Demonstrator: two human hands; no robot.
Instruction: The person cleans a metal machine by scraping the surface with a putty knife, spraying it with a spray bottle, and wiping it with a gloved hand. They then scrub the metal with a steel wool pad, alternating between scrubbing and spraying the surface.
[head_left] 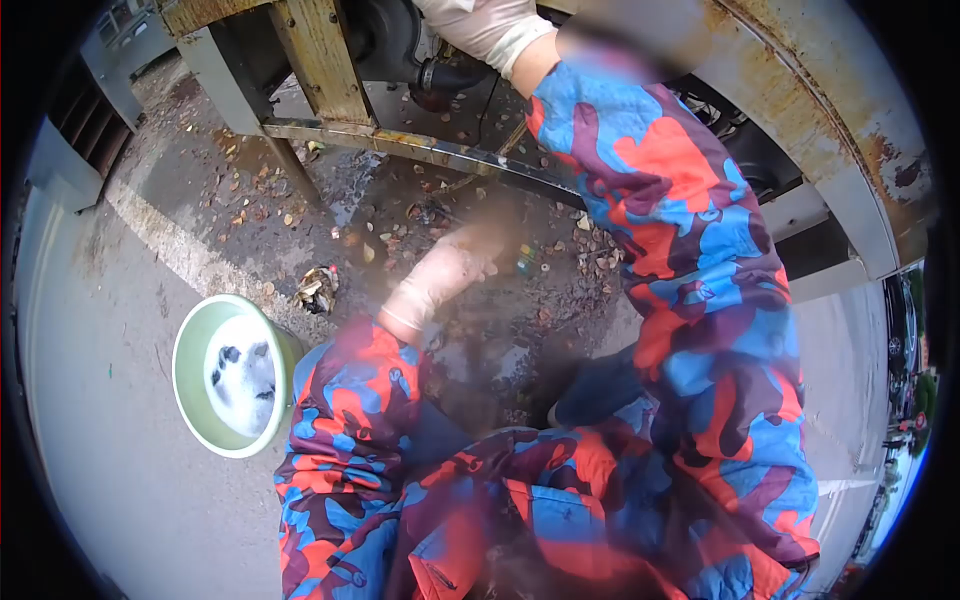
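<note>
My left hand [450, 265], in a pale thin glove, hangs over the wet, leaf-strewn ground; its fingers are smeared by motion, and whether it holds anything cannot be made out. My right hand [490, 28], also gloved, is up at the top edge beside the rusty metal frame [325, 60] and a dark rounded machine part [385, 40]. Its fingers run out of the picture. Both arms wear camouflage sleeves in red, blue and maroon.
A light green basin [187, 385] of foamy water with dark items in it stands on the pavement at the left. A metal bar [430, 152] crosses ahead of my left hand. Crumpled litter [317, 290] lies near the basin. Rusty panels [850, 130] rise at the upper right.
</note>
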